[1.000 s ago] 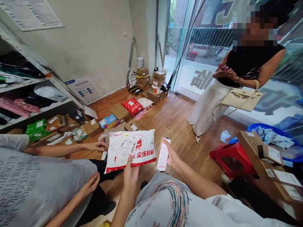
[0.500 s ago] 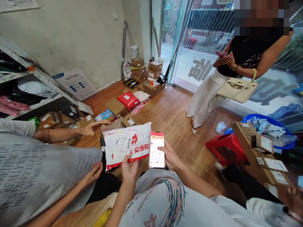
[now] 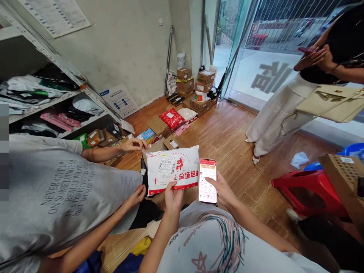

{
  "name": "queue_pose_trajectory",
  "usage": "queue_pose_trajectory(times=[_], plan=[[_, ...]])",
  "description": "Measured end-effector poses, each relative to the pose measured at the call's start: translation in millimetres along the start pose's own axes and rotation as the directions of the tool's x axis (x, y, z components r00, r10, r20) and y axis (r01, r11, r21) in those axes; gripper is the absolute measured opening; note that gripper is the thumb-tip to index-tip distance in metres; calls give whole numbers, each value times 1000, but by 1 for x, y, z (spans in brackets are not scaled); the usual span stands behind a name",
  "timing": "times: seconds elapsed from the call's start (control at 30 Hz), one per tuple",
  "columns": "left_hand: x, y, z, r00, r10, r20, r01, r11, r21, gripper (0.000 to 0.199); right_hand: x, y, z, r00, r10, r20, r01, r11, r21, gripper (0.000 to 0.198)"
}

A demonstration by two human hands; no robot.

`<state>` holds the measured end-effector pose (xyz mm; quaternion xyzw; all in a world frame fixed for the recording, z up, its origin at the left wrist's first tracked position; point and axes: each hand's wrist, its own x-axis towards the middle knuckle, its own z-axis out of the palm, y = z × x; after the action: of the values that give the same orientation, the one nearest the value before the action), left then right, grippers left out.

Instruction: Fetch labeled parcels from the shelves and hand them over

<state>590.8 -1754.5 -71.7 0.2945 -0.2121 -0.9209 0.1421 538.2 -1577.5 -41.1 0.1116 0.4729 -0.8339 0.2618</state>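
Note:
My left hand (image 3: 174, 197) grips the lower edge of a white and red mailer bag (image 3: 187, 163), its thumb on top. A printed shipping label sits on the bag's left half. In my right hand (image 3: 223, 189) is a smartphone (image 3: 207, 189) held upright, its lit screen showing a red-topped page with rows of icons. My right thumb rests over the screen. Bag and phone are side by side, close together. Near the bag's upper left corner is a co-worker's hand (image 3: 133, 145); whether it touches the bag I cannot tell. Their other hand (image 3: 135, 198) hangs below.
Shelves of parcels (image 3: 51, 102) stand at the left. Cardboard boxes (image 3: 203, 103) and a red heart-patterned parcel (image 3: 171, 118) lie on the floor ahead. A person with a cream handbag (image 3: 327, 102) stands at the right, beyond a red stool (image 3: 309, 195).
The view has swung left, so everything sits further right. The co-worker's upper hand has moved closer to the mailer bag's corner. Both my hands keep their holds.

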Motion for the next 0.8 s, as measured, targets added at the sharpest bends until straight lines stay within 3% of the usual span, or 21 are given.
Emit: queue_pose_trajectory(times=[0.23,0.8], plan=[[-3,3,-4,1000,-23,-13,22,997,-74,75,-5,2,5,999,31,-20,-31,999,-21,49],[-9,28,-18,989,137,-53,-140,989,-55,78,-13,11,16,997,73,33,-71,995,-73,48]])
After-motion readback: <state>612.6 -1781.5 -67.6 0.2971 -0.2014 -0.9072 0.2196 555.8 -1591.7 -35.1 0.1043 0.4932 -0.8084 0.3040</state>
